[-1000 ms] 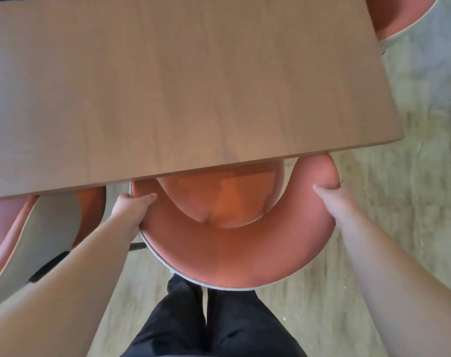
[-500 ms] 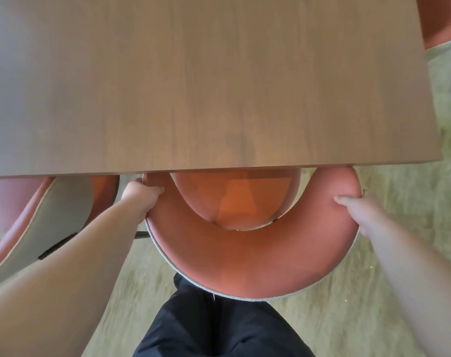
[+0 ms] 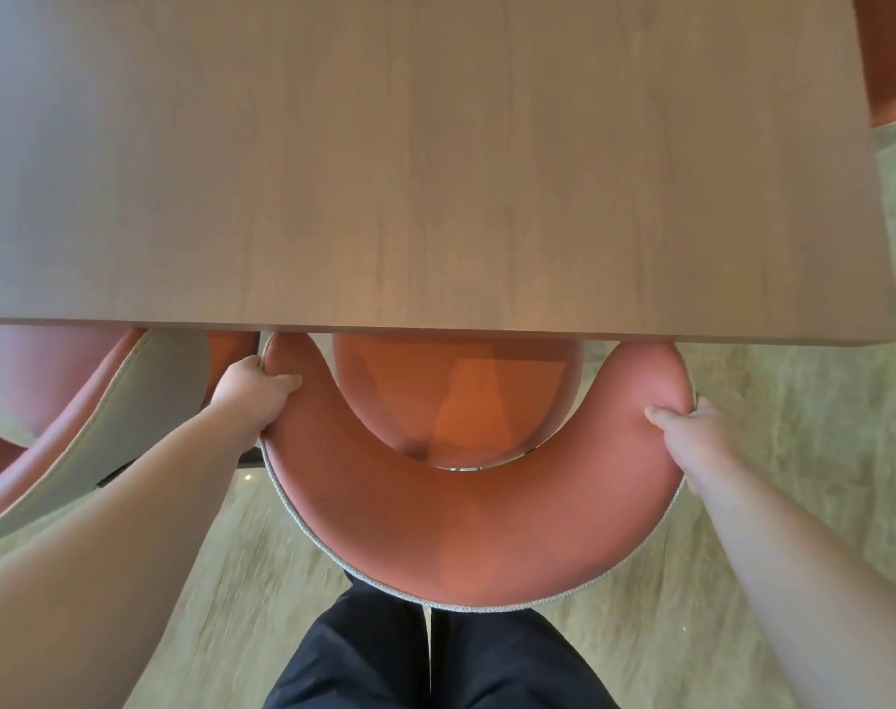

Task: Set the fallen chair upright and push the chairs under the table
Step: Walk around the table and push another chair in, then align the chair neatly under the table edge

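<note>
2 hands gripping chair backrest

A pale greenish-grey floor with a mottled, streaky surface fills the lower view, catching small bright glints of light. Warm light falls from above, giving a soft glow. No walls or windows fall within view; the floor looks blurred at the left.

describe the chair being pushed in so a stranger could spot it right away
Find the wooden table and follow its near edge to the middle. The chair there has a curved terracotta backrest, gripped by the left hand and right hand. The neighbouring chair at left stands untouched.
</note>
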Motion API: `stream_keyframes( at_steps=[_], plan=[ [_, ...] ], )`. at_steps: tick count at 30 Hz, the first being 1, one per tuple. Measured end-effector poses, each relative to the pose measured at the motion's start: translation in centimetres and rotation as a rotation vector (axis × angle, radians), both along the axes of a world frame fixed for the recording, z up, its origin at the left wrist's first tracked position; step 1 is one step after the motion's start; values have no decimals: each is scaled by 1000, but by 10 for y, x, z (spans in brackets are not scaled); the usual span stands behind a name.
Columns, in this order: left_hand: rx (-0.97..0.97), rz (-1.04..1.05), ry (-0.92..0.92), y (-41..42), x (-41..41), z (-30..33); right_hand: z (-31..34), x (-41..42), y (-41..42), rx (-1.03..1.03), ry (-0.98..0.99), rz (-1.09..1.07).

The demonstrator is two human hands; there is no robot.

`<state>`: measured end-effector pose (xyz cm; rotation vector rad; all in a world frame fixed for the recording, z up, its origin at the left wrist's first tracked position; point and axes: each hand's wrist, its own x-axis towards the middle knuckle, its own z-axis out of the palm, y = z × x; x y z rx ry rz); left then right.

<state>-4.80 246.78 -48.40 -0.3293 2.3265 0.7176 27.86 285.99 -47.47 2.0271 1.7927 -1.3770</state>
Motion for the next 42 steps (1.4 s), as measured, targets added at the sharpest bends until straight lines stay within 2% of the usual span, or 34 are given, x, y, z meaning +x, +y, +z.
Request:
stream_keyframes(
  at_steps=[17,25,31,35,42],
  plan=[
    [-15,18,-4,7,-28,-1,-5,-18,-4,61,-62,50],
    [79,121,18,13,-10,34,30,-29,-23,67,-106,29],
    [276,223,7,-20,24,80,63,-31,-61,123,-11,51],
    [383,274,22,-48,34,117,86,-36,-96,137,81,181],
    [421,269,67,-116,17,159,122,-88,-185,66,304,305]
  ],
)
